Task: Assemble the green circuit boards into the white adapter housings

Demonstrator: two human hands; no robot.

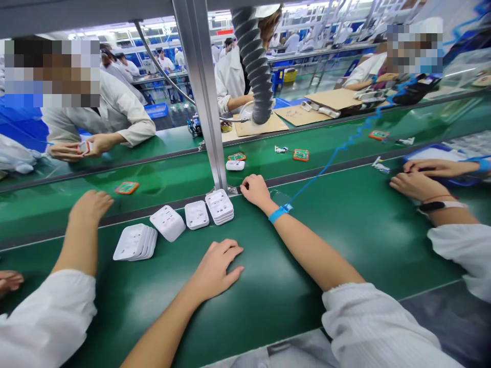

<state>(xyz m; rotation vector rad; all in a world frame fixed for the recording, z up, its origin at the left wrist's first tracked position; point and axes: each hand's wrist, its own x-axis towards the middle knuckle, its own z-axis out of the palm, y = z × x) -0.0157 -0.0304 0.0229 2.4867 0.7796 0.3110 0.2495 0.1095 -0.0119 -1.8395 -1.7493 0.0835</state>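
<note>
My left hand [217, 270] lies palm down on the green worktop [291, 301], its fingers and thumb spread, with nothing under them that I can see. Fingers curled together, my right hand [256, 191] rests at the belt-side edge beside the metal post; no object shows in it. It wears a blue wrist strap [280, 213] with a coiled cord. White square covers stand in groups left of it: a tilted stack [134, 243], a leaning stack [168, 222], a small stack [197, 214] and a taller stack [220, 206]. Beyond the edge is a white case [235, 165].
A metal post [203, 87] rises ahead beside a grey hose [255, 66]. Green boards in orange frames [301, 155] lie on the belt [172, 179]. A co-worker's hand [90, 207] reaches in at left. Another person's hands [425, 181] are at right, near a blue tray.
</note>
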